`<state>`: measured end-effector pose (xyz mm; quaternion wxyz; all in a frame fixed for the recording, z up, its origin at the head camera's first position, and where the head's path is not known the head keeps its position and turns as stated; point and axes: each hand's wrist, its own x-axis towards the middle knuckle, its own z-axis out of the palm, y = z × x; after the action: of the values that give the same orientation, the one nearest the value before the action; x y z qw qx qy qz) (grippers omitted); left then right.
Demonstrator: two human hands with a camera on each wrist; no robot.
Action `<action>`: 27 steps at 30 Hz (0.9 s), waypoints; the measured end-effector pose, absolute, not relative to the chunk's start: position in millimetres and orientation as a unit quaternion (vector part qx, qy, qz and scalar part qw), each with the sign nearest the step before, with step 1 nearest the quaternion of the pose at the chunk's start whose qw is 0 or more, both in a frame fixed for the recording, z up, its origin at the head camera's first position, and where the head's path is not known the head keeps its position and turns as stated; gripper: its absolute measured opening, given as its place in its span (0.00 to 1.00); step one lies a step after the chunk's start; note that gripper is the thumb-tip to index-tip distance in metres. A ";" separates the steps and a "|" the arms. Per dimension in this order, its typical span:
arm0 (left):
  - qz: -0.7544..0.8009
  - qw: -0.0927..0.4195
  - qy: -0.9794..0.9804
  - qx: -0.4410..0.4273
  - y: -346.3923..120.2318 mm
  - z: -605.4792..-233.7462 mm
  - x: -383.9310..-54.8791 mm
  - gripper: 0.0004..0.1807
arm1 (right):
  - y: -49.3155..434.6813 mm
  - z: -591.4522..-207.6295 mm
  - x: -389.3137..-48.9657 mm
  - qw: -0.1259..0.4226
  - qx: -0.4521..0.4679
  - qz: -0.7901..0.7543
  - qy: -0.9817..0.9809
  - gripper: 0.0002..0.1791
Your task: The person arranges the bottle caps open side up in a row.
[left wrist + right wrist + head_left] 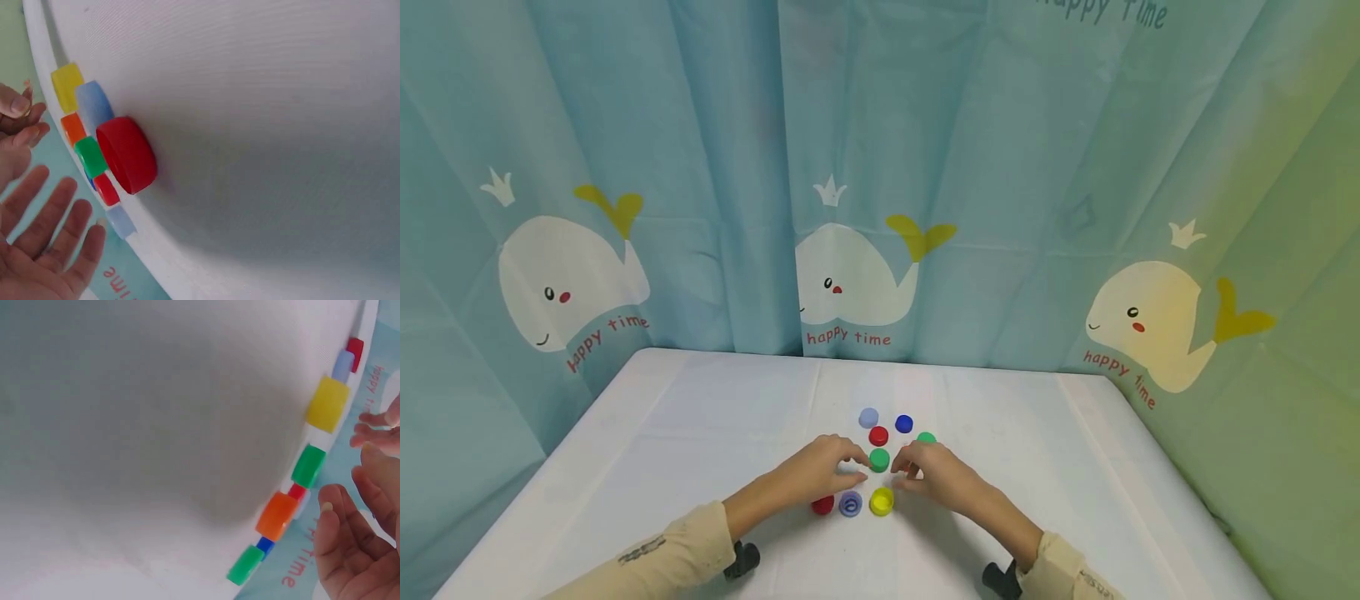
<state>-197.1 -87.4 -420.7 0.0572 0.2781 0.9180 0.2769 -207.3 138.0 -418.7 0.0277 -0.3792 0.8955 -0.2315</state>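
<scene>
Several coloured bottle caps lie on a white table. My left hand (pixel 822 471) hovers behind the near red cap (pixel 823 506) and a pale-blue cap (pixel 851 504), its fingers loosely bent and holding nothing. Opposite it, my right hand (pixel 942 477) is also empty, with thumb and fingers apart. A green cap (pixel 879 460) lies between the two hands. The yellow cap (pixel 882 502) sits open side up in front of them. An orange cap (pixel 277 515) shows in the right wrist view; in the head view the right hand mostly covers it.
Farther back are another pale-blue cap (pixel 868 417), a blue cap (pixel 904 424) and a red cap (pixel 878 436). A second green cap (pixel 927 437) is partly behind the right hand. A whale-print curtain (pixel 1015 167) hangs behind the white table (pixel 715 417).
</scene>
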 end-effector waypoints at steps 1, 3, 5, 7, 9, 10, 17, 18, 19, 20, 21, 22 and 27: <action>0.287 0.054 0.918 0.269 -87.1 -420.4 -198.7 0.12 | 137.7 -417.1 -208.7 0.024 -0.373 -0.237 0.897 0.07; 0.301 0.050 0.919 0.251 -87.1 -420.0 -202.4 0.12 | 136.5 -415.0 -212.3 0.021 -0.358 -0.250 0.899 0.07; 0.309 0.048 0.921 0.232 -87.9 -419.1 -205.8 0.12 | 134.6 -413.8 -216.5 0.022 -0.343 -0.262 0.902 0.08; 0.314 0.045 0.923 0.217 -89.4 -417.9 -209.2 0.12 | 132.4 -412.8 -221.3 0.026 -0.325 -0.273 0.905 0.08; 0.316 0.043 0.925 0.206 -91.8 -416.2 -213.2 0.12 | 130.6 -411.8 -226.4 0.029 -0.309 -0.281 0.908 0.09; 0.319 0.042 0.925 0.202 -92.8 -415.2 -215.4 0.12 | 129.8 -411.4 -229.2 0.031 -0.301 -0.283 0.910 0.09; 0.345 0.035 0.922 0.172 -96.4 -413.3 -235.0 0.09 | 125.7 -410.9 -250.7 0.034 -0.277 -0.276 0.920 0.10; 0.346 0.034 0.922 0.170 -96.3 -414.0 -237.7 0.09 | 124.9 -411.0 -253.2 0.036 -0.276 -0.275 0.920 0.10; 0.348 0.032 0.922 0.166 -95.9 -414.3 -240.1 0.09 | 123.8 -411.2 -255.5 0.041 -0.272 -0.273 0.922 0.10; 0.348 0.030 0.922 0.165 -95.4 -414.9 -242.5 0.09 | 122.7 -411.3 -257.6 0.043 -0.272 -0.272 0.922 0.11; 0.350 0.027 0.922 0.166 -94.7 -415.6 -244.8 0.09 | 121.4 -411.6 -259.6 0.046 -0.268 -0.271 0.923 0.11; 0.352 0.025 0.921 0.164 -93.9 -416.2 -247.0 0.09 | 119.8 -411.9 -261.4 0.050 -0.264 -0.270 0.925 0.11; 0.353 0.037 0.923 0.145 -88.4 -417.3 -255.5 0.10 | 110.7 -415.7 -271.0 0.050 -0.248 -0.259 0.932 0.12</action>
<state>-255.5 -88.4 -417.3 0.0369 0.1448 0.9235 0.3534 -271.0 110.7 -415.7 0.0501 -0.2485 0.9320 -0.2593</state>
